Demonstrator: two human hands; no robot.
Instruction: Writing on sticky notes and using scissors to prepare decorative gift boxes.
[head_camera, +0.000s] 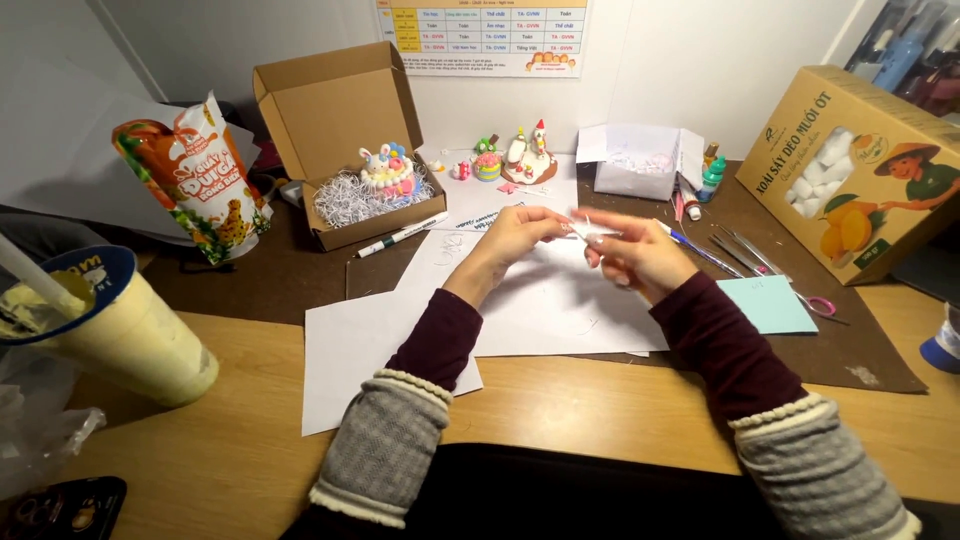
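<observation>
Left hand (520, 235) and right hand (635, 255): raised together over white paper sheets (540, 300) at mid tabletop (250, 450); each grip was pinched shut on one small white piece (590, 231) held between them. Orange snack pouch (190, 175): stood at far left. Open brown carton (340, 130): held shredded paper and a pastel clay cake (387, 170). Yellow windowed box (850, 165), right: held white pieces. Plastic cup (120, 335), near left: held pale yellow drink.

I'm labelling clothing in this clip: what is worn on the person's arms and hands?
Both hands, left and right, are bare. Each forearm has a dark maroon inner sleeve under a grey knit outer sleeve with a cream ruffled cuff edge.
</observation>
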